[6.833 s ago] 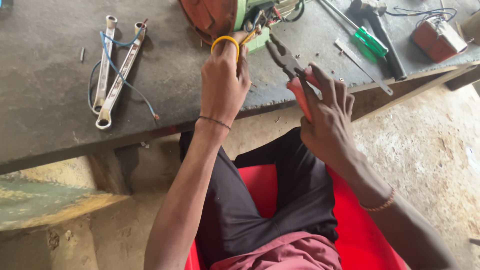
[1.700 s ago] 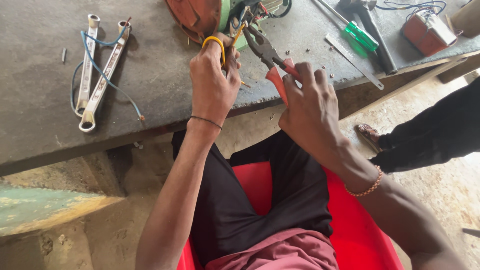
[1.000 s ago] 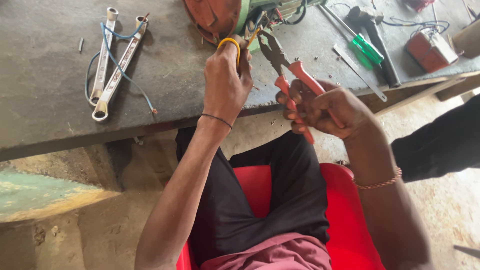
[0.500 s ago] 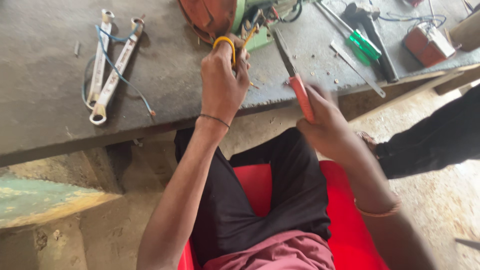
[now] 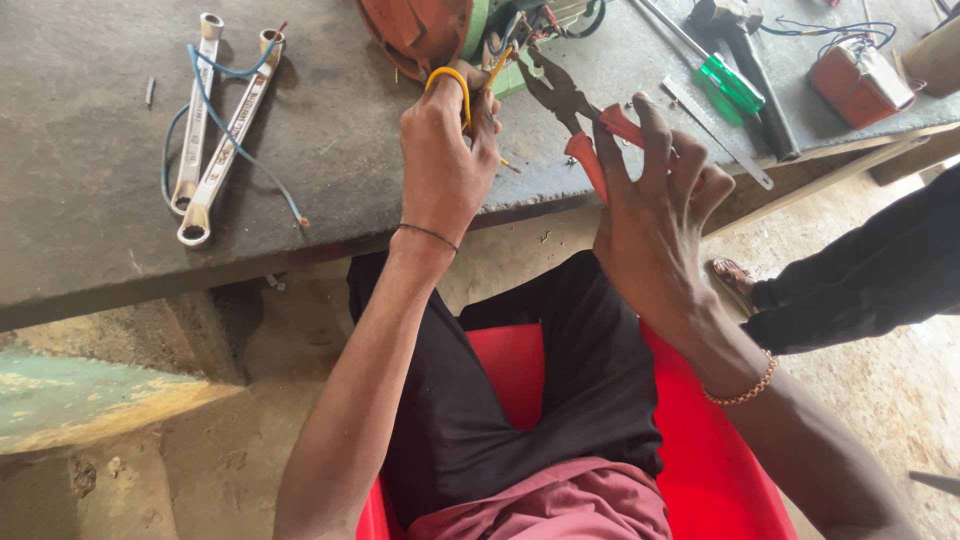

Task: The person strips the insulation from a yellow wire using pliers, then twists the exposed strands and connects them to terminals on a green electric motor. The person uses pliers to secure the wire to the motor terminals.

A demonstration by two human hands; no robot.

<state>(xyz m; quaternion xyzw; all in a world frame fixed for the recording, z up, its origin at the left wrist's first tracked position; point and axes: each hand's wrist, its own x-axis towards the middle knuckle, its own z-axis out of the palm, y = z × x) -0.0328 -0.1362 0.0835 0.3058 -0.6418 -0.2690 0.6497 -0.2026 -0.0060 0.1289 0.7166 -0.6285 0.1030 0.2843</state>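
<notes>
A single head-worn camera looks steeply down from the seated person's own eye level, facing forward over the lap toward the dark workbench point(image 5: 90, 150) that fills the top of the frame. It sits close: both forearms run up from the bottom edge, with the left hand point(image 5: 445, 150) and right hand point(image 5: 650, 215) near mid-frame at the bench's front edge, and the red chair point(image 5: 700, 440) directly beneath. With only this one view there is no overlap with another camera; at the right edge it takes in a bystander's dark-clothed leg point(image 5: 860, 290) and the sandy floor.
</notes>
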